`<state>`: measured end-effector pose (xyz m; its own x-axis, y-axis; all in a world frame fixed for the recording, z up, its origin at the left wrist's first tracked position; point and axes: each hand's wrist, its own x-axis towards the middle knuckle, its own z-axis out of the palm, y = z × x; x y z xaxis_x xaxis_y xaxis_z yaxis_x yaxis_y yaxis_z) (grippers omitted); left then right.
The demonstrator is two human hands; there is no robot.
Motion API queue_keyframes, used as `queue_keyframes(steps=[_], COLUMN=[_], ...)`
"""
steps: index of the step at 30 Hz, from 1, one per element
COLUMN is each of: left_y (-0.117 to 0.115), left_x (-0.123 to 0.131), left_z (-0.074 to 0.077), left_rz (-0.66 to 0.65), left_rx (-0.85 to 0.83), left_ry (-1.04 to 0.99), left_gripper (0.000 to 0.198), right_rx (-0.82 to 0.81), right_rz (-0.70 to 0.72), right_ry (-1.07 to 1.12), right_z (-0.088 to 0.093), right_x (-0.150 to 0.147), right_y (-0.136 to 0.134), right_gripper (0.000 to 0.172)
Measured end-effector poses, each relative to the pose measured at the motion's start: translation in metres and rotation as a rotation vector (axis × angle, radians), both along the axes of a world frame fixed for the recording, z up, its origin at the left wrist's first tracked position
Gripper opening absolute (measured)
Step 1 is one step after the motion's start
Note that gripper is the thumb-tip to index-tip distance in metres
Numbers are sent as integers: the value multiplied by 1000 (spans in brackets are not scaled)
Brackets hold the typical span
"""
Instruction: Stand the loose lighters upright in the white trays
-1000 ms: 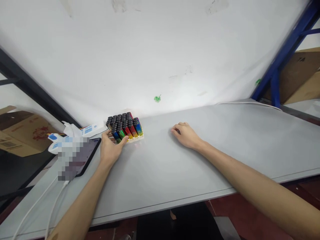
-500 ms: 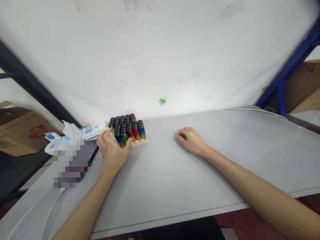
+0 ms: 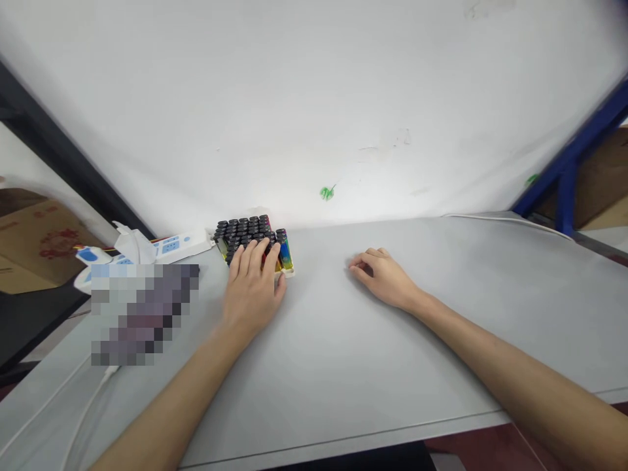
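A pack of upright cigarette lighters [image 3: 285, 248] with black tops and rainbow-coloured bodies stands in a pale tray [image 3: 289, 271] at the back of the table, left of centre. My left hand [image 3: 252, 284] is over the front of the pack, palm down. Its fingers are stretched forward across the front lighters and hide several of them; the thumb is beside the tray's front edge. Whether the fingertips press on the tops cannot be made out. Apart from the pack, my right hand [image 3: 383, 278] rests on the table in a loose curl, with nothing visible in it.
A white power strip [image 3: 184, 245] with plugs lies left of the pack. In front of it is a pixelated dark device [image 3: 142, 320] with a white cable [image 3: 86, 418]. The white wall [image 3: 314, 98] rises behind the grey table [image 3: 324, 366]. Cardboard boxes [image 3: 49, 242] stand beyond the frame posts.
My left hand has moved from the pack's left front corner rightward, onto its front lighters. My right hand stays in its place on the table. The view has shifted slightly.
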<state>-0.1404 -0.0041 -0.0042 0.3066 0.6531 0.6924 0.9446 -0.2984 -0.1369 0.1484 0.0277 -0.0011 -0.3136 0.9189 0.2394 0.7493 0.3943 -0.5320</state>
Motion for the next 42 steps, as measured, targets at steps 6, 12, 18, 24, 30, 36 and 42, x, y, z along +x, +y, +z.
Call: queue_keyframes(steps=[6,12,18,24,30,36,42], left_y=[-3,-1,1,-1,2,7,5], left_x=[0,0,-3,-5,-19,-30,-22], left_z=[1,1,4,11,22,22,21], left_rz=[-4,-1,8,33,111,128,139], left_rx=[-10,-1,-16,1,-2,-72,-86], left_ry=[-23,-15,-10,-54,-231,-228,-239], left_gripper=[56,58,56,49,51,49,39], right_rx=[-22,-11,-6,-9,-6,-3,-17], right_rz=[2,19,33,50,55,61,86], right_ry=[2,-5,-26,-48,-66,-66,-39], right_z=[0,1,3,5,7,10,10], right_x=[3,3,3,5,5,5,8], right_y=[-1,-3,-3,-3,-4,-5,-4], right_gripper=[24,23,22,24,24,24,25])
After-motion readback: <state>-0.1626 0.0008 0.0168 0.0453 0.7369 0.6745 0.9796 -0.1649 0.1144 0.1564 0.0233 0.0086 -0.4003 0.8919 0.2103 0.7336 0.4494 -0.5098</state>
